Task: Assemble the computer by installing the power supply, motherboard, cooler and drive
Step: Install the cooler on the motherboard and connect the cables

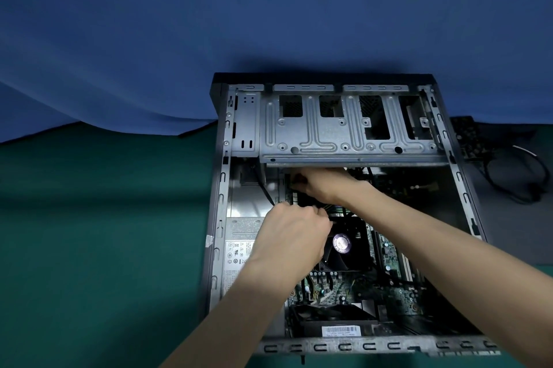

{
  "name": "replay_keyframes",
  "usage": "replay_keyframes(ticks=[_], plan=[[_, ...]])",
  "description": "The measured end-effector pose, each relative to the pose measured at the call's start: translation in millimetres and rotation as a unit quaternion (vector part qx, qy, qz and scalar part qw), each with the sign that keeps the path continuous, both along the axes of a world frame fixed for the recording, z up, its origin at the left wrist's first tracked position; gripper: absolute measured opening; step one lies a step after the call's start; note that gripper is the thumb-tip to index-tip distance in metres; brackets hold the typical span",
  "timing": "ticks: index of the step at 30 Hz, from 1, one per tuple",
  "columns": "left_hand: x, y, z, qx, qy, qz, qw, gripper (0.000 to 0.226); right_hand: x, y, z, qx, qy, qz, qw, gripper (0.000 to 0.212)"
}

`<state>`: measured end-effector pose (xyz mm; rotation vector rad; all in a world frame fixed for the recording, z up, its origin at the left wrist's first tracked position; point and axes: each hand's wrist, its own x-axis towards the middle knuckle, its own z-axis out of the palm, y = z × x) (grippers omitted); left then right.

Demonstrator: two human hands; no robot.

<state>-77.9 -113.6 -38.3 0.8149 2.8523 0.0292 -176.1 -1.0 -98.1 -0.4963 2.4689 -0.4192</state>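
The case point(220, 188) lies open on its side on the green surface point(89, 248), with a blue cloth point(149, 38) draped behind it. Inside, the power supply point(241, 245) sits along the left wall. The motherboard point(389, 293) covers the floor, with the cooler point(344, 246) mounted on it. The drive cage point(344, 128) spans the far end.

The person's left grip point(294, 230) hovers just beside the cooler, fingers curled in and pinching the wires point(326, 206). The right grip point(323, 185) reaches under the cage's edge with its fingers curled. Whether they hold anything I cannot tell. A black cable point(520, 179) lies on the surface, right of the case.
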Motion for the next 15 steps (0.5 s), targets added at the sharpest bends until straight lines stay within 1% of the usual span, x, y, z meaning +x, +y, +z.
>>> replay_keyframes(ticks=[3,6,8,11,14,15], plan=[[0.1,0.7,3.3,-0.013,-0.013,-0.005,1.0,0.008,1.8,-2.1,1.2,-0.002,0.009,0.004,1.0,0.023],[-0.7,1.4,7.1,-0.03,-0.008,-0.006,1.0,0.012,3.1,-2.5,1.4,-0.008,0.023,0.007,1.0,0.024],[-0.4,1.8,7.7,-0.028,0.0,-0.006,1.0,0.013,2.1,-3.3,3.1,-0.02,0.024,-0.004,1.0,0.026],[0.4,1.7,8.1,-0.016,-0.005,-0.008,1.0,0.012,3.3,-5.5,3.7,-0.012,0.024,-0.012,1.0,0.025],[-0.7,1.2,9.6,-0.016,-0.015,-0.005,1.0,0.015,4.2,-9.0,6.5,-0.036,-0.021,-0.075,0.996,0.022],[-0.7,0.8,9.8,-0.013,-0.018,-0.004,1.0,0.016,4.2,-11.3,2.7,-0.047,-0.022,-0.087,0.995,0.018]])
